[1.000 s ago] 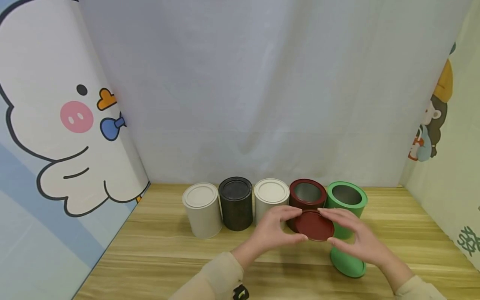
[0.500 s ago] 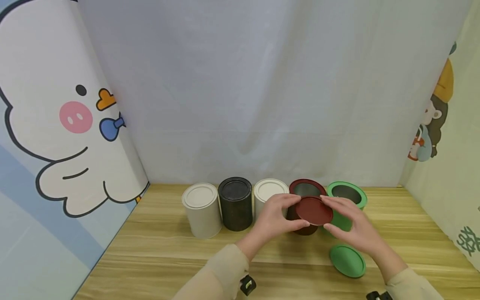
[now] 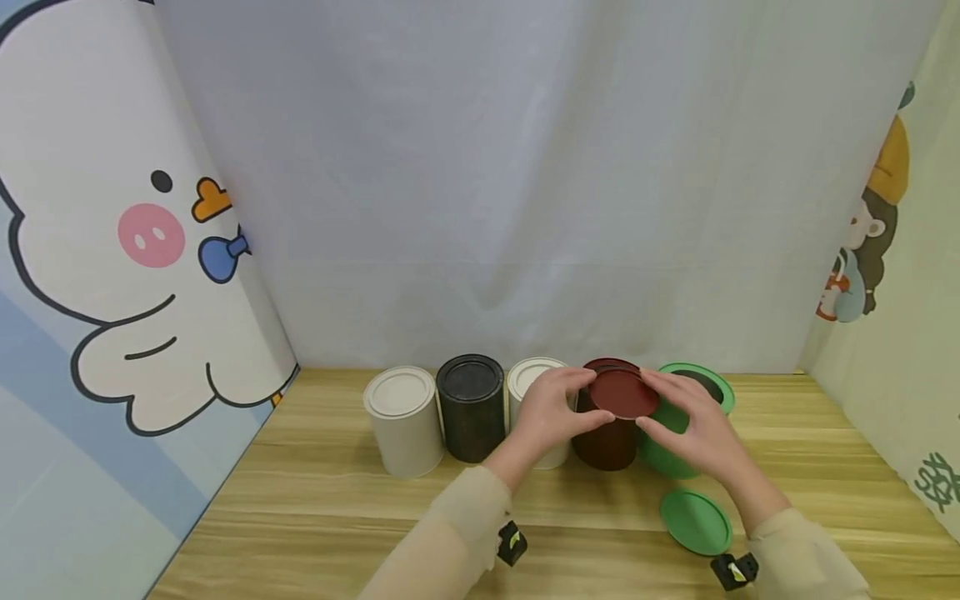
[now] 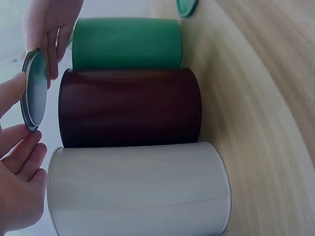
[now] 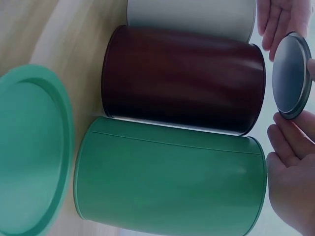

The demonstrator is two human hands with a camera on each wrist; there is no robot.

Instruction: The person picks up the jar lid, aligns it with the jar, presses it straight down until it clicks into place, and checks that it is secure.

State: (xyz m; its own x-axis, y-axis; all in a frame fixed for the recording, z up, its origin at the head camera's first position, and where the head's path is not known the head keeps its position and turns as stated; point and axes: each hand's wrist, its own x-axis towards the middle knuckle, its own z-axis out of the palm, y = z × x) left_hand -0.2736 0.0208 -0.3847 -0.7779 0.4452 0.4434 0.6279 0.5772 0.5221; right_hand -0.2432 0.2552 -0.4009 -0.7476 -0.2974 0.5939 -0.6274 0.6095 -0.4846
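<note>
Between my two hands I hold a round dark red lid [image 3: 624,394] by its rim, just above the front of the open dark red can [image 3: 606,442]. My left hand [image 3: 551,408] pinches the lid's left edge with thumb and fingers. On the opposite edge my right hand [image 3: 693,425] does the same. Both wrist views show a gap between the lid [image 4: 35,91] and the mouth of the dark red can [image 5: 182,81]. Right of it stands the open green can [image 3: 663,457], partly behind my right hand. A green lid [image 3: 696,522] lies on the table in front.
To the left stand a lidded white can [image 3: 405,425], a lidded black can [image 3: 471,412] and a second lidded white can [image 3: 551,454], partly behind my left hand. The wooden table [image 3: 322,517] ends at a pale curtain [image 3: 420,208] behind the row.
Both hands have carried the dark red lid away from me and up, from in front of the dark red can to above its front rim. The green lid and the cans stay put.
</note>
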